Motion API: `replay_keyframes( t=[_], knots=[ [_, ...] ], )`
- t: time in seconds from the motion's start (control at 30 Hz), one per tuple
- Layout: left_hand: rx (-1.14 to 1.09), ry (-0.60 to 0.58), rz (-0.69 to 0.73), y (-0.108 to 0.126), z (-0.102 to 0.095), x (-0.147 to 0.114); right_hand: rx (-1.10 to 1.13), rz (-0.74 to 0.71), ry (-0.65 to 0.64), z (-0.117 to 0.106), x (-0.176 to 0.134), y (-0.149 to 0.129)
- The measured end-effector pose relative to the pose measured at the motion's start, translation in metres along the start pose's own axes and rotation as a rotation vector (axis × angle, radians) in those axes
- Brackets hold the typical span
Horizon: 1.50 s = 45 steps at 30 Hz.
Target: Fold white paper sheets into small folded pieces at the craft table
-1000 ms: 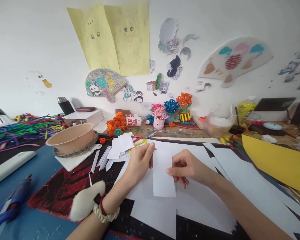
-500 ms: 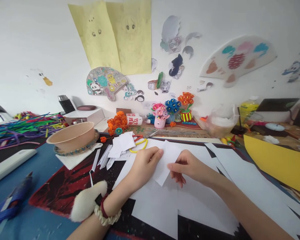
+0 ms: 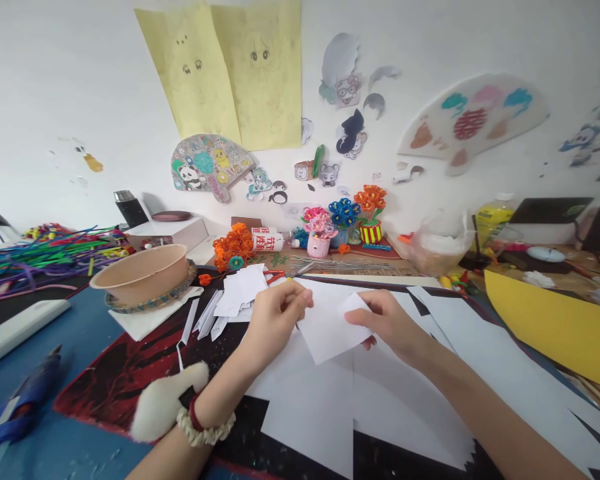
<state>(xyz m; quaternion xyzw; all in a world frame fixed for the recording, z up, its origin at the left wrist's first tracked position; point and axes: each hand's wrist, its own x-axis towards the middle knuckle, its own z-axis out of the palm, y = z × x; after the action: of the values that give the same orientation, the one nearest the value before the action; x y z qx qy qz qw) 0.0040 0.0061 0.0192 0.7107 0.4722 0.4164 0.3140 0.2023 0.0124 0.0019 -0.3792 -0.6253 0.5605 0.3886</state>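
Observation:
A small white paper piece (image 3: 333,330) is held tilted above larger white sheets. My right hand (image 3: 391,323) pinches its right side between thumb and fingers. At the paper's left corner, my left hand (image 3: 279,315) has thumb and fingers pressed together; whether they grip the corner is hidden. Beneath lie a white sheet (image 3: 315,417) and another white sheet (image 3: 405,407). Behind my left hand is a heap of cut and folded paper pieces (image 3: 241,291). Partly covered by that hand, scissors (image 3: 306,269) lie beyond it.
A beige bowl (image 3: 140,275) stands at the left, with a blue glue gun (image 3: 23,400) nearer me. Cream fluffy material (image 3: 165,403) lies beside my left forearm. Yellow card (image 3: 555,333) is at the right. Pipe-cleaner flowers (image 3: 345,213) stand along the back.
The paper piece has turned, and my right hand now pinches it where its fingers were apart before. My left hand has shifted a little left.

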Motion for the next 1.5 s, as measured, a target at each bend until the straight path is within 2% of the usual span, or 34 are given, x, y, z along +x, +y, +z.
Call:
replay_keyframes(
  t=[0.1,0.17,0.33,0.4,0.53,0.73,0.93,1.1,1.33,1.5],
  knots=[
    [0.012,0.063,-0.002,0.001,-0.001,0.000,0.014,-0.031,-0.046,-0.001,0.000,0.000],
    [0.059,0.091,0.013,0.004,0.000,0.000,0.007,-0.085,-0.018,-0.001,-0.001,-0.002],
    [-0.018,-0.086,0.032,0.011,0.002,0.000,-0.201,-0.218,0.171,0.001,-0.004,-0.006],
    [-0.006,-0.083,0.048,0.011,0.003,0.000,-0.234,-0.221,0.150,0.003,-0.004,-0.006],
    [0.089,-0.047,0.081,0.010,0.006,-0.002,-0.241,-0.166,0.030,0.004,-0.001,-0.001],
    [0.118,-0.110,0.042,0.009,0.012,-0.004,-0.440,-0.259,0.103,0.003,0.003,0.005],
    [0.125,-0.152,0.051,0.008,0.012,-0.004,-0.423,-0.325,0.099,0.004,0.001,0.003],
    [0.116,-0.168,0.103,0.010,0.014,-0.006,-0.440,-0.324,0.100,0.007,-0.001,0.001],
    [0.053,-0.191,0.072,0.011,0.015,-0.006,-0.416,-0.306,0.061,0.010,-0.002,0.001],
    [0.090,-0.193,0.055,0.012,0.007,-0.004,-0.372,-0.289,0.171,-0.007,-0.001,-0.002]
  ],
)
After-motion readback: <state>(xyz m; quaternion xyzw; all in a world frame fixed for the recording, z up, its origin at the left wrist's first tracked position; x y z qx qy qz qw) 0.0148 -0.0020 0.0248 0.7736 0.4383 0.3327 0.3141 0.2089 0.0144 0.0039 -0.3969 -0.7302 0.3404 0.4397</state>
